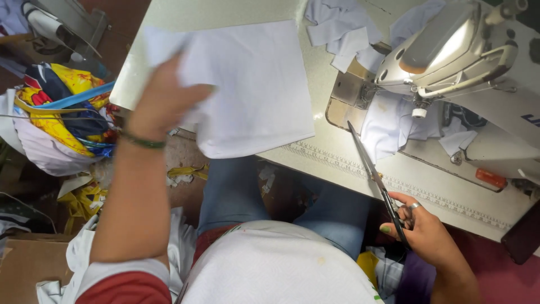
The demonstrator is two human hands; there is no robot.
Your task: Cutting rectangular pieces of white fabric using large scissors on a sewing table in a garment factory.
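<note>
My left hand (163,101) grips the left edge of a stack of white fabric pieces (253,84) lying on the sewing table (337,152). It wears a green bracelet at the wrist. My right hand (419,225) holds a pair of dark scissors (374,174) by the handles at the table's near edge, blades pointing away toward the sewing machine (455,50). White cloth (388,124) lies under the machine's needle area.
More white fabric scraps (343,28) lie at the back of the table. A pile of colourful cloth and bags (62,112) sits on the floor at left, with a cardboard box (28,264) below it. My lap is under the table edge.
</note>
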